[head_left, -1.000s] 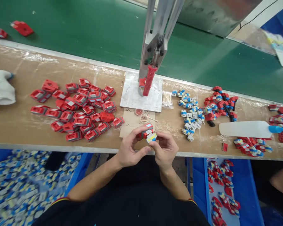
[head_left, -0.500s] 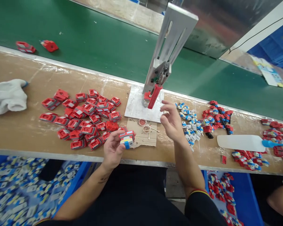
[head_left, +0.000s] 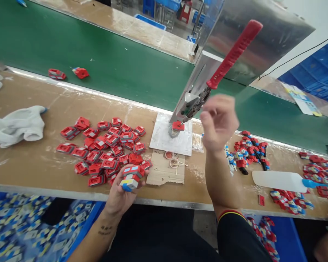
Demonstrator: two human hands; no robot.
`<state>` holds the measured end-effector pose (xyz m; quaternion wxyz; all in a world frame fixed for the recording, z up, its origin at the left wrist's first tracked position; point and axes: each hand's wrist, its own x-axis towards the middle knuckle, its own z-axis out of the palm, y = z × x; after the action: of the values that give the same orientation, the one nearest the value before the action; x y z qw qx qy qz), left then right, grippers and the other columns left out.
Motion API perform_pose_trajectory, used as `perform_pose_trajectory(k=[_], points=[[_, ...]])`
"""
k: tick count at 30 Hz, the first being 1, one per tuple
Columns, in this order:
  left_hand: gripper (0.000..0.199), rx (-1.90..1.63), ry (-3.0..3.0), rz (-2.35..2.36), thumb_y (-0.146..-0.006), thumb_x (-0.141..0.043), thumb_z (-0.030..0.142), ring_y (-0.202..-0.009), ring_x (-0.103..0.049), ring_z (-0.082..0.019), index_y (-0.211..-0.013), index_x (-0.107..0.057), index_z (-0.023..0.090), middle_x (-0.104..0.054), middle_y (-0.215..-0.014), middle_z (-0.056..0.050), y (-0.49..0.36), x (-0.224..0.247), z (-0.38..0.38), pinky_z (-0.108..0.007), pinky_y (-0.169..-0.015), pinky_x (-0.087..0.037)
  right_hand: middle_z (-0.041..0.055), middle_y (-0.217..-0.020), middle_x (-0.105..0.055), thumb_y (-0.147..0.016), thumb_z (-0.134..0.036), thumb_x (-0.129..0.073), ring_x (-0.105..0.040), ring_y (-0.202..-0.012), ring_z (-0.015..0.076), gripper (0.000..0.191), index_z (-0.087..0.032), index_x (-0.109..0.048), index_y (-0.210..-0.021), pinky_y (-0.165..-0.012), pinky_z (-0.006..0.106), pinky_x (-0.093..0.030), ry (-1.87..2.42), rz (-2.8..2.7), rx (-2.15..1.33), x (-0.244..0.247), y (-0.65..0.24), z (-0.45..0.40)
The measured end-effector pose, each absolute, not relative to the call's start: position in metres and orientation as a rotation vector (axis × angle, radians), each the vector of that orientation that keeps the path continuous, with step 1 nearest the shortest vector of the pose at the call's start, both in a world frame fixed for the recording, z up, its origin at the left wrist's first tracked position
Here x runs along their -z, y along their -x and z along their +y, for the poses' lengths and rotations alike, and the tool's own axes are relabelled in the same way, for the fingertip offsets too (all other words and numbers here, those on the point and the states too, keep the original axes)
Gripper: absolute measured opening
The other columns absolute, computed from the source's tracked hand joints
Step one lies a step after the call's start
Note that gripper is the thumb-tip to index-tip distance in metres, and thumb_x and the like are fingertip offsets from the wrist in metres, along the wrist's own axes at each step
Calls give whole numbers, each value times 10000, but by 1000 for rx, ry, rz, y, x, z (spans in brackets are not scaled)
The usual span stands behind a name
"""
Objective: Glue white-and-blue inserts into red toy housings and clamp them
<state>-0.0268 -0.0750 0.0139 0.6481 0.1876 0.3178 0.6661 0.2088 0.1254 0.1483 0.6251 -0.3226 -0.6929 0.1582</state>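
My left hand is closed around a small toy vehicle part, red on top with a white and blue end. A second red piece shows by its fingertips. My right hand, smeared by motion, is raised in front of the toggle press; its fingers look curled, but their grip is unclear. The press's red lever handle points up, above that hand. Beneath the plunger a red part sits on the holder over the metal base plate.
Red toy shells are heaped on the left, beside a white glove. Cardboard bears small dishes and swabs. Rightward lie swabs, red-black parts and a white bottle. A green belt runs behind; blue bins stand below.
The red lever has swung from down to up, uncovering the red part under the press. My right hand has risen toward the press. The part in my left hand has tilted.
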Motion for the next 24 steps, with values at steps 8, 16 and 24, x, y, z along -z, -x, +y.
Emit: perform_pose_trajectory(k=[8, 16, 24], points=[[529, -1414, -488, 772, -740, -1013, 397, -816, -817, -186, -1211, -770, 396, -833, -1056, -28, 39, -26, -55, -213, -631, -651, 114, -1158, -760, -743, -625, -810, -705, -979, 227, 565, -223, -631, -1097, -761, 355, -578, 1420, -1727, -905, -25, -226, 139], [368, -1478, -718, 914, -791, -963, 340, -825, -793, -169, -1041, -700, 277, -786, -963, -1, 33, -59, 6, -266, -713, -676, 40, -797, -739, -736, -461, -894, -671, -806, 211, 359, -187, -698, -861, -772, 359, -549, 1774, -1847, -740, -70, -317, 211], [412, -1189, -1402, 952, -752, -844, 173, -886, -771, -192, -1056, -569, 209, -724, -991, -35, 5, -59, 128, -344, -843, -627, 128, -1189, -737, -959, -429, -790, -713, -1072, 262, 390, -119, -717, -1184, -975, 447, -606, 2025, -1836, -502, -67, -311, 286]])
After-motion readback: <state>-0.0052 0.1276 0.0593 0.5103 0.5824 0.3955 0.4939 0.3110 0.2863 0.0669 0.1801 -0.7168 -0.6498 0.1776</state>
